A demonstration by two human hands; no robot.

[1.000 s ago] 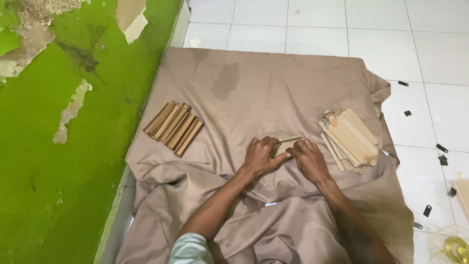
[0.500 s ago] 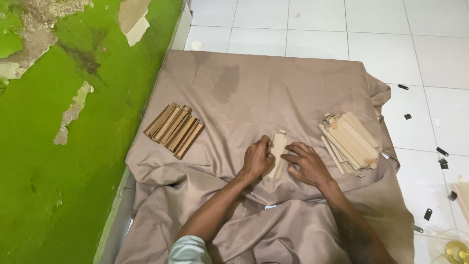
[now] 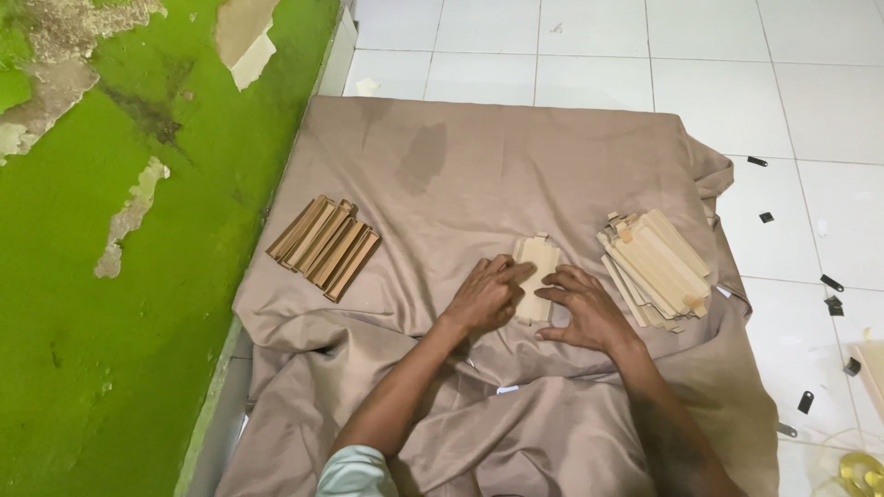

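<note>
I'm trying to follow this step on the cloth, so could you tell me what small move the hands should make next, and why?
Probably square the pale wooden slats together. The left hand and right hand press on them from either side, flat on the tan cloth, and their top ends look uneven. The darker bundle at left looks neatly aligned, while the pale pile at right is loose.

The lower part of the pale wooden piece lies hidden under the left hand and the fingertips of the right hand, so its full length cannot be told. Both forearms are cut off by the bottom edge. The tan cloth hides whatever lies beneath it. The small black bits on the tiled floor are too small to identify, and a yellowish roll is cut off at the bottom right corner.
</note>
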